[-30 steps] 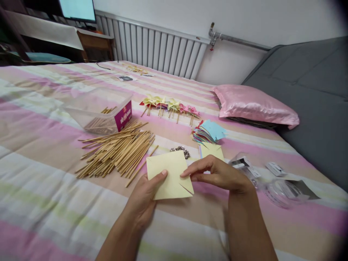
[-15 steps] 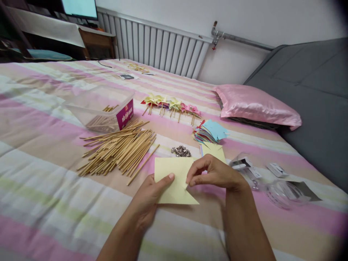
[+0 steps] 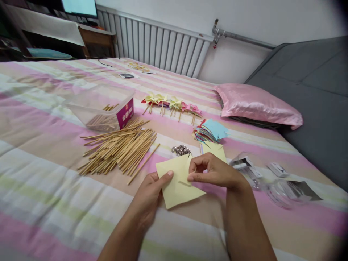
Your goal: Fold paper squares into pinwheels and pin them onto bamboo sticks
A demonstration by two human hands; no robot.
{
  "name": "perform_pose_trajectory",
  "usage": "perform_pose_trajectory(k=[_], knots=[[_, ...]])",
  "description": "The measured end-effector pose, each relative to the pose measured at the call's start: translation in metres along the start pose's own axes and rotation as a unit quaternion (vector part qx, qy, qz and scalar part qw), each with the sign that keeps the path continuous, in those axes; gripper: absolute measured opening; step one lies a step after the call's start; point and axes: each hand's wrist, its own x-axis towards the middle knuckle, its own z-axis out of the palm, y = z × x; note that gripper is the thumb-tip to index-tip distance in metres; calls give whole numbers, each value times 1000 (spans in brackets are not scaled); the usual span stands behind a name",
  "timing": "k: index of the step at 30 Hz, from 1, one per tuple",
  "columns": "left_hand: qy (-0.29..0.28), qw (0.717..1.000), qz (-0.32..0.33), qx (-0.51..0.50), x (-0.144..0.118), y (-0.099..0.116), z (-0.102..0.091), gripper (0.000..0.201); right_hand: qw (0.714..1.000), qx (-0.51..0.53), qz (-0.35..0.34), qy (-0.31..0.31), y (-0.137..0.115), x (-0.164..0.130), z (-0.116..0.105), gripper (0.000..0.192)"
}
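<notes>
A pale yellow paper square (image 3: 178,183) with diagonal cuts is held above the striped bedspread (image 3: 40,174). My left hand (image 3: 149,195) grips its left edge, thumb on top. My right hand (image 3: 214,172) pinches one cut corner and bends it toward the paper's middle. Just beyond the paper lies a small heap of silver pins (image 3: 181,149). To the left is a loose pile of wooden sticks (image 3: 119,146).
A clear plastic box (image 3: 102,108) with a few sticks stands behind the pile. Several finished pinwheels (image 3: 171,105) lie in a row further back. A stack of coloured paper squares (image 3: 210,132), clear packaging (image 3: 274,188) and a pink pillow (image 3: 258,105) are to the right.
The paper has turned a little and shifted right in my hands. My right fingers have folded one cut corner inward over the sheet.
</notes>
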Motion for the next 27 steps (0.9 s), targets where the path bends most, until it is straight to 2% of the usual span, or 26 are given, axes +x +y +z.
perform_pose_trajectory(k=[12, 20, 27], knots=[[-22, 1000, 11, 8, 0, -3, 1, 36, 999, -52, -2, 7, 3, 2, 1, 22], [-3, 1000, 22, 23, 1, -6, 4, 51, 998, -65, -6, 11, -1, 2, 4, 20], [18, 999, 28, 24, 1, -8, 4, 51, 996, -91, -8, 22, -4, 1, 7, 19]])
